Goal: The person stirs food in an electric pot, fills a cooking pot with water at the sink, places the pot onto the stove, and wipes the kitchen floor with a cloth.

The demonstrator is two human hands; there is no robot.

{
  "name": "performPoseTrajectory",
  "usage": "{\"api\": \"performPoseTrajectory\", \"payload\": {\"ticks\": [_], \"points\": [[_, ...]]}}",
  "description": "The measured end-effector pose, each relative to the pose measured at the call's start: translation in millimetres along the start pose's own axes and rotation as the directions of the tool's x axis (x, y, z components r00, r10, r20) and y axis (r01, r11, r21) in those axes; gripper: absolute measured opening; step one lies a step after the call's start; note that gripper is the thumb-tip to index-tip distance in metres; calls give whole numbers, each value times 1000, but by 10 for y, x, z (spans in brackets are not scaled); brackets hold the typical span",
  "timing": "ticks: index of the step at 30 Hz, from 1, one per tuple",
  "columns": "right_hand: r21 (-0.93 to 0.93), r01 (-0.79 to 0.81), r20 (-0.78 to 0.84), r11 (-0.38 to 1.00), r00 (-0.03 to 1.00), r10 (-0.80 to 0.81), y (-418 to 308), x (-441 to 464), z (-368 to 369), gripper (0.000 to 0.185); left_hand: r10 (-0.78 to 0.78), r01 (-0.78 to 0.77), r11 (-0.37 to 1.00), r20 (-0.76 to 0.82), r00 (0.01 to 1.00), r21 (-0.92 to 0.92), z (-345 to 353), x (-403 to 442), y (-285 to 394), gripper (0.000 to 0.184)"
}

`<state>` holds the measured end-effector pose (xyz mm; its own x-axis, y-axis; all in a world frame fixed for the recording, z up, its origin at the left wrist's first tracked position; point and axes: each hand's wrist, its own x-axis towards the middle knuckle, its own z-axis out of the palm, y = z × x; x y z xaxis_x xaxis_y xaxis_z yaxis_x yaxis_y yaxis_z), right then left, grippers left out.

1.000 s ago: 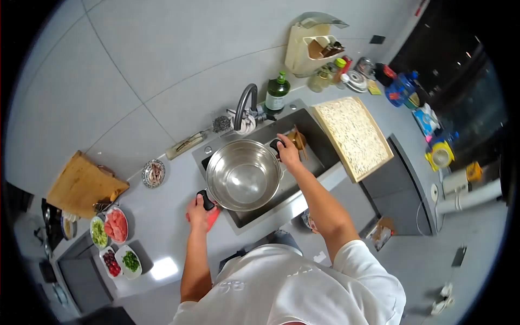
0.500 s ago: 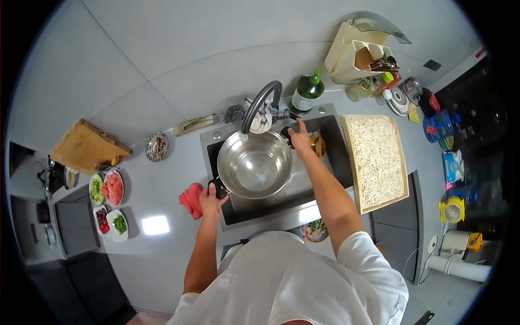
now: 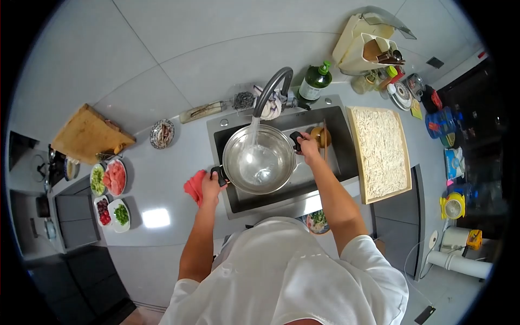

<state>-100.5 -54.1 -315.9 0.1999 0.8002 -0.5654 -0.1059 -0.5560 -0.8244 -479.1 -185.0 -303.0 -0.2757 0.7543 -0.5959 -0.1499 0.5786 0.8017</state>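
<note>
The grey counter (image 3: 179, 157) ran across your view, its near edge partly hidden by your white shirt (image 3: 281, 276). Set into it was one dark sink (image 3: 342, 138), its left half largely covered by the pot. To the right of the basin lay one wooden tray (image 3: 359, 162) spread with pale noodles (image 3: 382, 151), too tangled to count. The single steel pot (image 3: 234, 157) was above or in the sink; you could not tell whether its base touched down. Water (image 3: 253, 132) streamed into it from the faucet (image 3: 265, 96), and glare obscured the level. At far left leaned a wooden cutting board (image 3: 89, 135). One green pump bottle (image 3: 315, 81) stood beside the faucet, its white label too small to read.

Your left hand (image 3: 210, 187) was closed around one of the pot's two black handles (image 3: 296, 140), and your right hand (image 3: 307, 146) around the other. Just beyond the right, partly masked, was a round brown object (image 3: 320, 136), hard to identify.

Your shirt and right arm cut off a bowl (image 3: 318, 222) containing green pieces. Four white dishes (image 3: 122, 228) of chopped food sat at left, with one patterned bowl (image 3: 162, 134) farther back. A red cloth (image 3: 193, 185) lay partly behind your left hand.
</note>
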Motion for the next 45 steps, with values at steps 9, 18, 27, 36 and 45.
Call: {"api": "performPoseTrajectory", "payload": {"ticks": [9, 18, 27, 36, 45], "points": [[-73, 15, -109, 997, 994, -23, 217, 75, -81, 37, 151, -111, 875, -49, 987, 471, 11, 718, -297, 23], [-73, -83, -34, 994, 996, 80, 934, 616, -130, 43, 370, -175, 618, -87, 925, 766, 277, 549, 157, 30], [62, -273, -66, 960, 959, 277, 1105, 572, -199, 48, 596, -366, 443, 37, 802, 819, 336, 557, 41, 41], [44, -298, -139, 954, 944, 301, 1210, 440, -161, 61, 740, -610, 361, 181, 647, 705, 265, 798, 20, 56], [-247, -179, -152, 952, 978, 145, 1173, 7, -150, 64, 680, -541, 526, 57, 731, 655, 325, 581, -190, 60]]}}
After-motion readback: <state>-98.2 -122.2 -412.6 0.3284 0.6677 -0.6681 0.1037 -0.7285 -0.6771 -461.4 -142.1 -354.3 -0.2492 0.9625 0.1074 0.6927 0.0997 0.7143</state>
